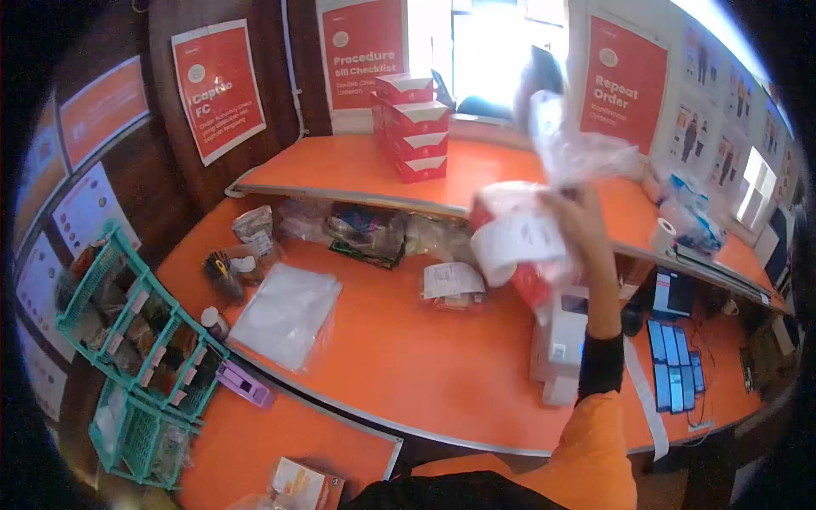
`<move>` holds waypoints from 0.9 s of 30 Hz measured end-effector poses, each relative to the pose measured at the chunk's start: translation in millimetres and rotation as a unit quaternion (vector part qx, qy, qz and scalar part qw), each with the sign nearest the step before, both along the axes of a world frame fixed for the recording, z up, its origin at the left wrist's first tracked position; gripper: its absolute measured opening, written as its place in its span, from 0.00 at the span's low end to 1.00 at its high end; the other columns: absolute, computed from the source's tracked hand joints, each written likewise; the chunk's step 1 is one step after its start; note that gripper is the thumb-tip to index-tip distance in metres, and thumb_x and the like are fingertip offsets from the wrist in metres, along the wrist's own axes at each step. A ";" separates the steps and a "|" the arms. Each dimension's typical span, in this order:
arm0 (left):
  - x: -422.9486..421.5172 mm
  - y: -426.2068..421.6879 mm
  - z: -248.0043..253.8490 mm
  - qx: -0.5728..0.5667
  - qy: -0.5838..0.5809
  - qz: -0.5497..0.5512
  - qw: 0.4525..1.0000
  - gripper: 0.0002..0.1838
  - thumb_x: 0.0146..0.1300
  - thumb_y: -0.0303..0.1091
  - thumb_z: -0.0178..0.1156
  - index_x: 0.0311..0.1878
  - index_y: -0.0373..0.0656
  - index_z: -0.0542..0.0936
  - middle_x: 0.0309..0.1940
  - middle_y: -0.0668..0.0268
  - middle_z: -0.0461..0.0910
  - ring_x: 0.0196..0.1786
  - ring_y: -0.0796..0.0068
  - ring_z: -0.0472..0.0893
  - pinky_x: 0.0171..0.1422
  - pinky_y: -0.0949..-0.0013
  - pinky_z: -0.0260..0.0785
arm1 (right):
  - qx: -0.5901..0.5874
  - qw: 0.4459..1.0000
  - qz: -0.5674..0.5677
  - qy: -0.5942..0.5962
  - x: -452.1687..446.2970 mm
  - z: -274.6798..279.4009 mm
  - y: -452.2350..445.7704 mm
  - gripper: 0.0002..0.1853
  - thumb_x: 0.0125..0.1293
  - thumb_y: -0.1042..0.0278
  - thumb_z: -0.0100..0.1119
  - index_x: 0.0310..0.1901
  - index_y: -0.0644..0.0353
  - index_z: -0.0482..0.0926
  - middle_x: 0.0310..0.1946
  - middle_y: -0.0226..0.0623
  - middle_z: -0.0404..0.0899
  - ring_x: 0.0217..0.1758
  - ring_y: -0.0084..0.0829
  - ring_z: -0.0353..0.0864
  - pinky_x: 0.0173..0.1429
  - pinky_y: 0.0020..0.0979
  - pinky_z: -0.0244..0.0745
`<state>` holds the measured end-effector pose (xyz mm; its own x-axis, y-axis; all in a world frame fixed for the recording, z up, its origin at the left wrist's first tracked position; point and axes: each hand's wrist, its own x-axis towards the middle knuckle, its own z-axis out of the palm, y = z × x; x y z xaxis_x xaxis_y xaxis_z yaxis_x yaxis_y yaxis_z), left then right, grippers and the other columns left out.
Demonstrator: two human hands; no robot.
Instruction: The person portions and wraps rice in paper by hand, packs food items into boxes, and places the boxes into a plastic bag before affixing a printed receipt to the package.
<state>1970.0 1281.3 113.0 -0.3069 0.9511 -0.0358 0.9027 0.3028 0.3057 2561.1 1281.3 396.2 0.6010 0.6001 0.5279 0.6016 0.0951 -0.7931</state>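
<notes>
Reaching up from the lower right in an orange sleeve with a black cuff, my right hand (pixel 582 225) is closed on a red-and-white package (pixel 518 234) with white paper on its front. Clear plastic (pixel 582 149) spreads just above my fingers, blurred by motion. Beyond it, against the bright window, is a dark blurred shape (pixel 540 81) that I cannot make out. Under my forearm stands a white label printer (pixel 565 340), and a long paper strip (pixel 646 399) hangs to its right. My left hand is out of view.
Red boxes (pixel 416 140) are stacked on the raised orange shelf (pixel 314 166). A bagged item with a receipt (pixel 453 280), plastic bags (pixel 285 314) and a purple stapler (pixel 245 385) lie on the counters. Green baskets (pixel 140 340) stand left; several phones (pixel 674 365) lie right.
</notes>
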 end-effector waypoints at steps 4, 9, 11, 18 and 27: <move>1.7 0.9 6.7 0.000 0.005 0.009 1.000 0.27 0.67 0.49 0.51 0.53 0.31 0.78 0.38 0.49 0.82 0.44 0.50 0.80 0.52 0.51 0.67 | 0.030 0.986 -0.119 -0.113 112.8 -10.4 50.9 0.15 0.53 0.63 0.65 0.32 0.70 0.79 0.26 0.40 0.80 0.29 0.30 0.78 0.33 0.36 0.73; -2.2 -6.7 12.4 -0.005 0.012 0.027 1.000 0.26 0.67 0.48 0.51 0.53 0.32 0.78 0.38 0.49 0.82 0.43 0.50 0.80 0.53 0.51 0.67 | -0.154 0.964 -0.187 -0.110 296.5 -58.4 143.4 0.24 0.53 0.53 0.57 0.41 0.68 0.81 0.39 0.57 0.82 0.40 0.49 0.83 0.46 0.47 0.75; -6.5 -12.6 15.7 -0.009 0.017 0.032 0.999 0.26 0.66 0.47 0.51 0.53 0.32 0.78 0.38 0.49 0.82 0.43 0.50 0.80 0.53 0.51 0.67 | -0.188 0.902 -0.290 -0.260 312.1 -65.8 164.5 0.24 0.58 0.51 0.53 0.42 0.66 0.82 0.40 0.55 0.82 0.45 0.51 0.83 0.51 0.49 0.75; -38.5 -38.2 40.4 -0.009 0.055 0.048 0.997 0.24 0.66 0.44 0.51 0.54 0.32 0.78 0.38 0.49 0.81 0.43 0.50 0.80 0.53 0.51 0.67 | -0.189 0.871 -0.383 -0.241 306.1 -88.8 180.3 0.31 0.56 0.51 0.59 0.53 0.70 0.72 0.50 0.62 0.75 0.55 0.55 0.74 0.60 0.49 0.66; -68.4 -24.4 134.0 0.028 0.161 0.006 0.987 0.22 0.65 0.41 0.51 0.54 0.33 0.77 0.38 0.49 0.81 0.43 0.50 0.80 0.54 0.52 0.67 | 0.281 0.934 0.099 -0.195 -138.2 -142.5 145.0 0.29 0.60 0.60 0.62 0.59 0.59 0.61 0.57 0.50 0.60 0.61 0.48 0.60 0.66 0.46 0.60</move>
